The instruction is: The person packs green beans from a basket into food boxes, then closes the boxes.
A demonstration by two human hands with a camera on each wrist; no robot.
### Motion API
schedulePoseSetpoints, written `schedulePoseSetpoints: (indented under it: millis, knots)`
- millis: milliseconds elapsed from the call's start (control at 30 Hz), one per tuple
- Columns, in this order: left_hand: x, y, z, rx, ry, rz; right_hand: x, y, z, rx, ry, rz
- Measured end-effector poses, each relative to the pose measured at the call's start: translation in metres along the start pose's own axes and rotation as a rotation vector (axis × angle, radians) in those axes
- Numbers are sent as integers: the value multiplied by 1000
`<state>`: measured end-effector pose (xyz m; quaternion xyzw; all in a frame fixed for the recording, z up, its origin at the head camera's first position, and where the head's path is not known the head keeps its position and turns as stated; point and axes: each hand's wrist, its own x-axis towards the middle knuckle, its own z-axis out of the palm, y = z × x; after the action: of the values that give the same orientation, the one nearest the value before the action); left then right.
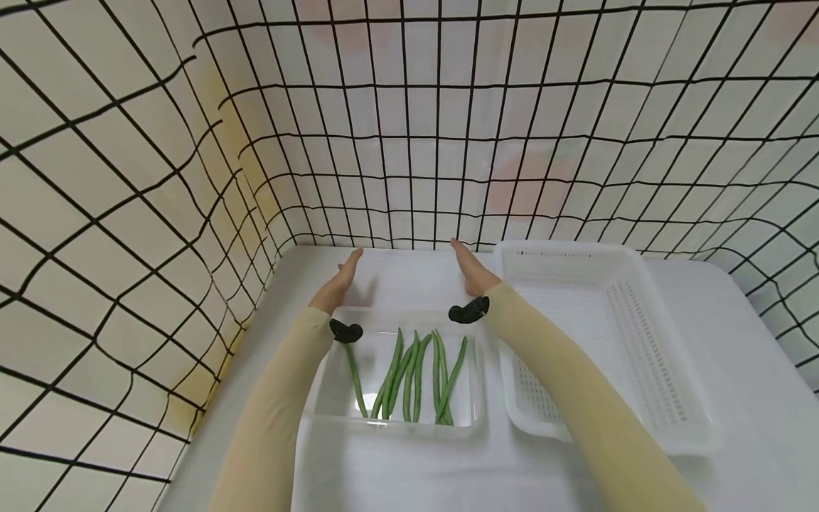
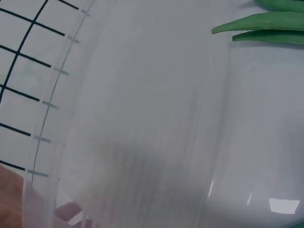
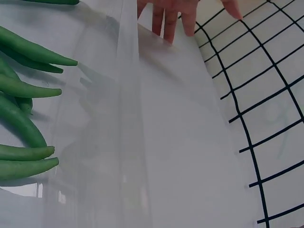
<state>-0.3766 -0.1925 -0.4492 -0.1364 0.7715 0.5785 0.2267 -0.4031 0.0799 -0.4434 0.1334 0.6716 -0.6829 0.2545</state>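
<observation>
Both hands reach forward over the back edge of a clear plastic tray (image 1: 397, 428), apart, palms turned toward each other. My left hand (image 1: 337, 286) is just past the tray's back left corner; some of its fingers (image 2: 10, 194) show beside and through the tray wall in the left wrist view. Straight and pointing down, its fingers (image 3: 170, 21) appear beyond the rim in the right wrist view. My right hand (image 1: 475, 272), fingers straight, is past the back right corner and holds nothing. Several green beans (image 1: 419, 377) lie lengthwise inside the tray, with one bean (image 1: 355, 380) apart at left.
A larger white perforated basket (image 1: 678, 377) stands right of the tray, with my right forearm crossing over its near left part. Black wire grid panels (image 1: 422, 135) rise behind the white table (image 1: 403, 274) and along both sides. Dark wrist cameras (image 1: 470, 311) sit inside each wrist.
</observation>
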Motion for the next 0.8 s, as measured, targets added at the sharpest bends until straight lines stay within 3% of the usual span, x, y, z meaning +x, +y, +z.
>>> schedulePoseSetpoints:
  millis: [233,333,433,567,700,800]
  knots:
    - [-2,4,-6,-82,45,37,0,-1,2,-53,45,-13]
    - [-3,5,-7,-73,78,37,-2,-1,3,-119,83,-25]
    - [0,3,-5,73,107,51,-3,1,5,-196,90,-29]
    - [5,-5,1,363,145,96,-1,7,10,-355,86,-42]
    - [5,-9,6,548,191,120,0,10,11,-620,99,-98]
    - [3,-2,8,650,239,142,0,7,10,-844,113,-187]
